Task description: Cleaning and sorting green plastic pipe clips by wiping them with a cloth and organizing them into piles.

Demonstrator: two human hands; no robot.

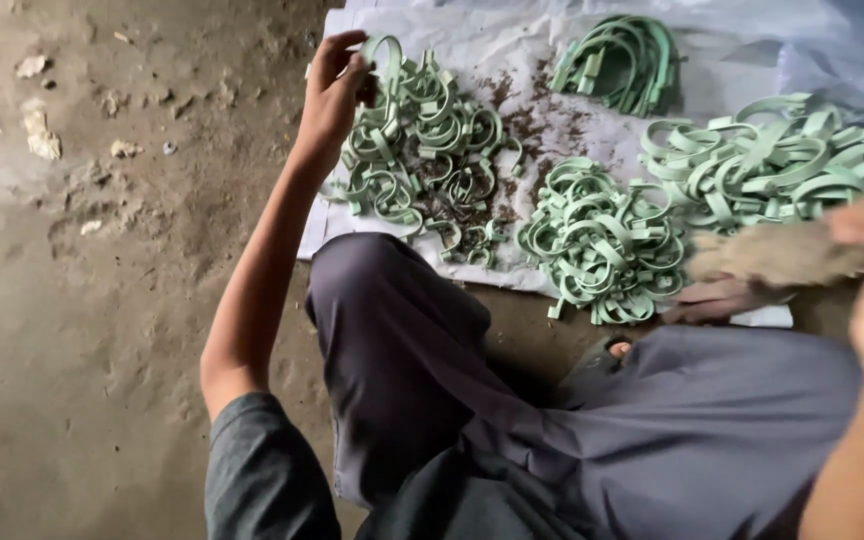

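**A:** Pale-green curved plastic clip (388,52), a C-shaped band: where does it lie relative to the hands?

**B:** It sits at the far left corner of the white plastic sheet (472,35), pinched in the left hand (334,95). The fingers are curled closed around its upper arc; the band stands roughly upright, its open ends pointing down toward the left heap of tangled green clips (422,150) just beneath it.

**A:** And the right hand?

**B:** The right hand (717,297) lies low at the near edge of the sheet, fingers extended and fairly flat, touching the middle heap of green clips (602,245). Motion blur covers the wrist, so whether it holds anything cannot be told.

**A:** Which hand is nearer the held clip?

**B:** The left, by far; the right is well apart, across the bent knee in grey trousers (392,330).

**A:** Edges and open room?

**B:** Bare earthen floor (102,300) lies open to the left of the sheet. To the right, room is taken by a larger spread of looser green bands (772,155) and a neat stacked bundle of green bands (622,60) at the far edge. Dark crumbs (542,125) litter the sheet between heaps.
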